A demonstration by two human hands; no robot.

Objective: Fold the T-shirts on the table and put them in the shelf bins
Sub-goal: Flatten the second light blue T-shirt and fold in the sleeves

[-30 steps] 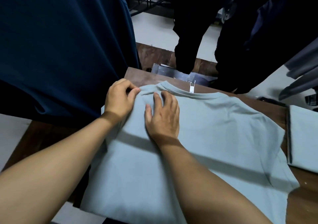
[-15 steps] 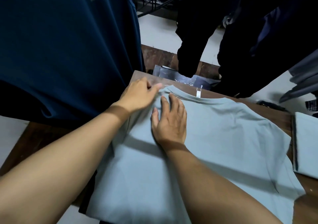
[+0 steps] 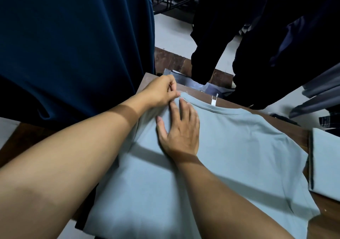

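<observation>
Supervisor: Where is the shirt?

Operator: I have the pale blue-grey T-shirt [image 3: 230, 156] lying flat on the brown wooden table [image 3: 329, 224]. Its collar is toward the far edge, and its lower part runs out of my view at the near edge. It covers most of the tabletop, with one sleeve spread toward the right edge. A white neck label [image 3: 213, 100] stands up at the collar, just inside the far edge.

Supervisor: And the hands?

Operator: The left hand [image 3: 158, 93] is at the table's far-left corner, fingers curled, pinching the shirt's cloth just beside the collar. The right hand [image 3: 181, 128] lies palm down on the shirt right next to it. Its fingers are straight and a little spread, pressing the cloth flat, and its fingertips almost meet the left hand.

Supervisor: Anything else on the table?

Operator: I see a folded piece of the same pale cloth [image 3: 325, 161] at the right edge, with a strip of bare wood between it and the shirt. Something dark shows under the shirt at the near-left corner, and I cannot tell what it is.

Supervisor: Around the table?

Operator: A dark blue garment [image 3: 73, 45] hangs past the left edge. Black garments [image 3: 211, 36] hang beyond the far edge, and grey garments [image 3: 322, 95] beyond the far-right corner. Clear plastic packets [image 3: 184, 78] lie just past the far edge, lower down.
</observation>
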